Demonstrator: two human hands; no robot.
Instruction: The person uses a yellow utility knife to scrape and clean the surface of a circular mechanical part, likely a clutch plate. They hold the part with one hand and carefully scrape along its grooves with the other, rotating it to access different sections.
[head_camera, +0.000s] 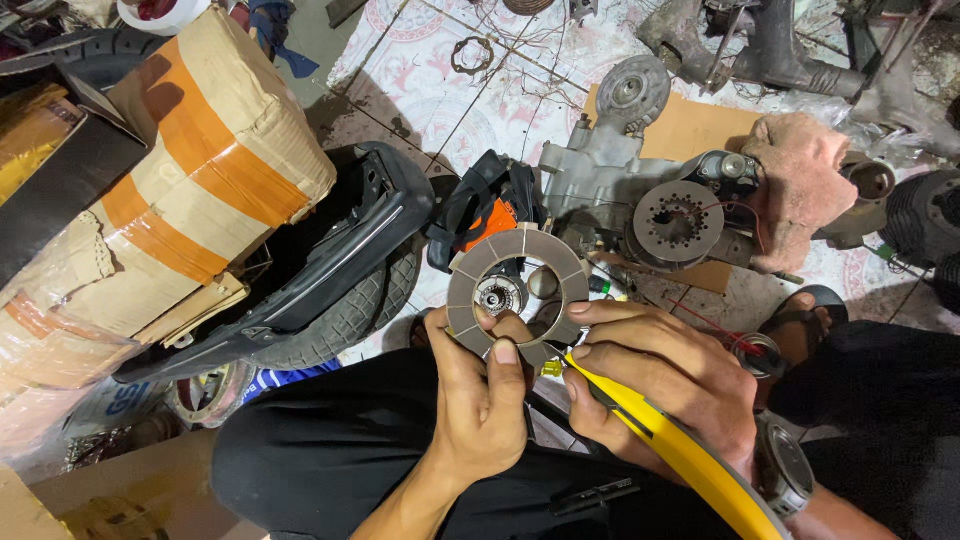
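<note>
My left hand (480, 400) pinches the near rim of a flat grey friction ring (470, 285) with segmented pads, holding it up over my lap. My right hand (660, 385) steadies the ring's right edge with its fingertips and also grips a yellow-handled tool (690, 455) that runs down to the lower right. Through the ring's hole a small metal hub on the floor (497, 293) shows. A wristwatch (785, 470) sits on my right wrist.
A grey engine case (610, 165) with a round perforated clutch plate (672, 222) lies on cardboard ahead. A tyre with a black plastic fairing (340, 265) lies left, beside a large taped cardboard bundle (200, 160). A black-and-orange tool (490, 205) sits behind the ring.
</note>
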